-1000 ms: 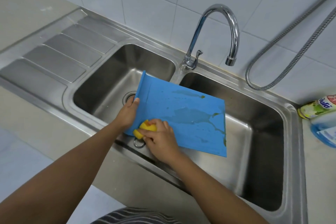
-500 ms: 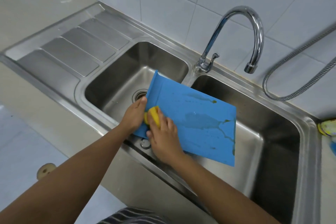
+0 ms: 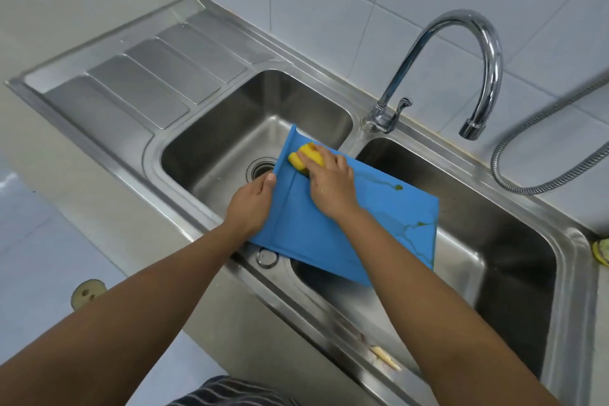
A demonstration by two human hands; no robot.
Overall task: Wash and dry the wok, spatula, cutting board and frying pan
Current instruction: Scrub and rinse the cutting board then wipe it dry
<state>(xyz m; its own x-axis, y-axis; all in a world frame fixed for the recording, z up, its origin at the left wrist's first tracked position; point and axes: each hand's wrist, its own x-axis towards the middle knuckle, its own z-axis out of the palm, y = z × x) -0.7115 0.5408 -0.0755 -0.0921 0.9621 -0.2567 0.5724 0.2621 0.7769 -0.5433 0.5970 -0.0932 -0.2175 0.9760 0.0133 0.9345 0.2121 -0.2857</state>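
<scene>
A blue cutting board (image 3: 389, 224) lies tilted across the divider of the steel double sink (image 3: 204, 217), wet, with green streaks near its right edge. My left hand (image 3: 252, 204) grips the board's left edge, thumb on top. My right hand (image 3: 331, 180) holds a yellow sponge (image 3: 304, 158) and presses it on the board's far left corner. Wok, spatula and frying pan are out of view.
A curved chrome tap (image 3: 461, 69) stands behind the divider, its spout over the right basin (image 3: 494, 241). The left basin has a drain (image 3: 262, 168). A ribbed draining board (image 3: 158, 79) lies to the left. A metal hose (image 3: 540, 148) hangs on the tiled wall.
My right hand has slid the sponge from the board's near left corner up along the left edge to the far corner. My left hand keeps its grip.
</scene>
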